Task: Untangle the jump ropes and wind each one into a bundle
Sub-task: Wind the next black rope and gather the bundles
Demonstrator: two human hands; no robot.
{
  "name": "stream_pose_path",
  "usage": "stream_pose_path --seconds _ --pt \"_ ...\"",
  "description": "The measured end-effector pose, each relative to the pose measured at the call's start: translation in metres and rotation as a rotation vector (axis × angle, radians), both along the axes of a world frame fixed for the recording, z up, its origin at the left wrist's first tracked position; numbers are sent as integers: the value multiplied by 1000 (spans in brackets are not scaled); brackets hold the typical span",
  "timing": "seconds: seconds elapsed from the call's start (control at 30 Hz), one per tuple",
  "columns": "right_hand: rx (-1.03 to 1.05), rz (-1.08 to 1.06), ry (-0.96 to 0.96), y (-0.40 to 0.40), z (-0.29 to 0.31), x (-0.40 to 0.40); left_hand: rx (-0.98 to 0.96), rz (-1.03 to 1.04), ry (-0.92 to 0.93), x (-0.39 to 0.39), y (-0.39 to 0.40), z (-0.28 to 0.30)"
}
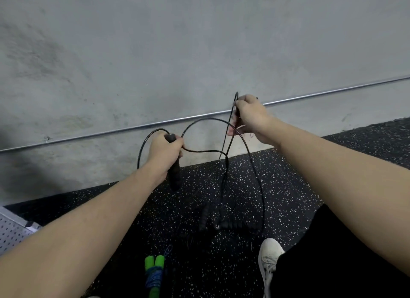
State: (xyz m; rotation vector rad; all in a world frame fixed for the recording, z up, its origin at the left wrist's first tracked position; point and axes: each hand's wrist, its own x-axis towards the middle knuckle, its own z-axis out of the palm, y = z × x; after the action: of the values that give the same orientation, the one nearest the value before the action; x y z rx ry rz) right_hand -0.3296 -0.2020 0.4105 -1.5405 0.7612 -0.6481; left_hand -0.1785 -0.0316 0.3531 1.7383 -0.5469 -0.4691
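My left hand (165,152) grips a black jump-rope handle (173,171), held upright in front of the wall. A thin black cord (208,119) loops from the handle's top, arcs across and runs up into my right hand (249,116), which pinches a fold of it at a higher level. Strands of the cord hang from my right hand down to the floor. More black handles (205,217) and tangled cord lie on the floor below. A green-handled jump rope (154,271), wound into a bundle with blue cord, lies near the bottom edge.
A grey concrete wall (199,53) with a thin metal conduit (332,91) along it stands close ahead. The floor is black speckled rubber (277,175). A perforated metal plate (13,233) lies at the lower left. My white shoe (269,257) and black trouser leg are at the lower right.
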Motion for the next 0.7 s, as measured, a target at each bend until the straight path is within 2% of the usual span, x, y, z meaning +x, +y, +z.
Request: stream_pose_path --seconds 0.07,0.17,0.27,0.37,0.47,0.57,0.7 --pt "12 -24 6 1 1 2 35 50 50 6 1 -11" --pt "-109 -103 83 -1 3 4 -13 135 66 8 1 -19" --pt "-168 -160 84 -8 6 5 -13 124 105 11 0 -18" --pt "-89 -90 62 -8 7 2 20 54 182 15 4 -15" --pt "-24 14 -17 -3 7 1 -29 69 153 10 6 -8" --pt "-10 49 -98 0 12 2 -44 -73 93 -6 4 3" --pt "68 84 -212 4 17 6 91 -283 -28 -38 -5 7"
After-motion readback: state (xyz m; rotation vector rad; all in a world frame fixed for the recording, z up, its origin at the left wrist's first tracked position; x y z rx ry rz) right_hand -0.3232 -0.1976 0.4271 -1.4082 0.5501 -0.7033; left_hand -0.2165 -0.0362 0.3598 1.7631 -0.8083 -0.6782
